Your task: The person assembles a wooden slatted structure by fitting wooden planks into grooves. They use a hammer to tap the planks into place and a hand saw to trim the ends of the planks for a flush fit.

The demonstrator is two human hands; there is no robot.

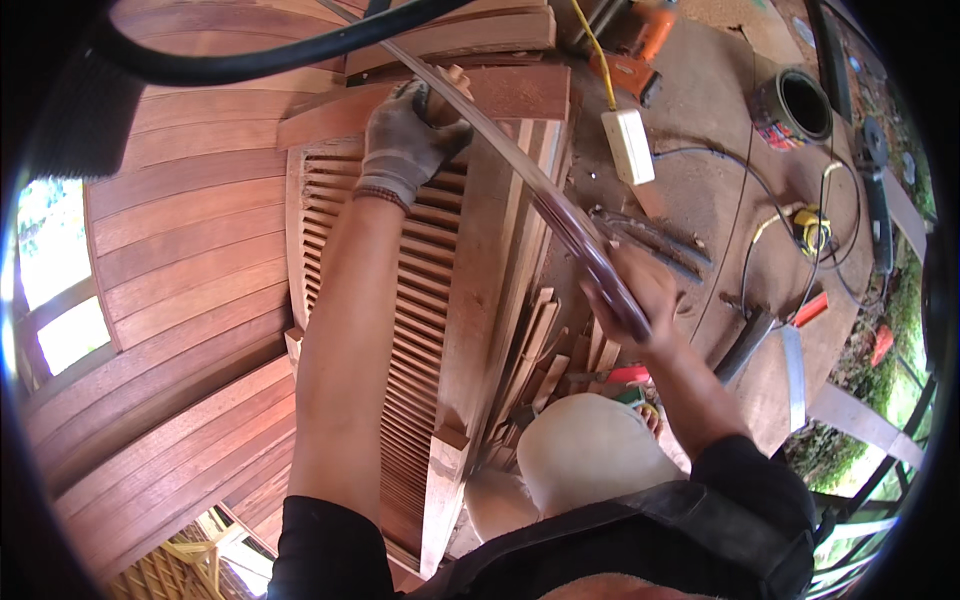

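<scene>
My left hand (415, 140), in a grey glove, has its fingers wrapped round a small wood piece (452, 82) at the far end of a slatted wooden panel (395, 330). The bare right hand (640, 290) grips a long straight tool by its glossy dark red-brown handle (590, 255). Narrowing toward the upper left, the tool passes right beside the gloved fingers and looks like a saw seen edge-on; its teeth cannot be made out. Below the left hand lies a reddish board (520, 92) across the panel's end. The left forearm covers part of the slats.
On the dusty surface at right are an orange power tool (630, 70), a white box (627, 145) with a cord, an open can (805, 105) and a grinder (875, 190). Wood offcuts (530, 345) lie beside the panel. A black tube (290, 55) arcs across the upper left.
</scene>
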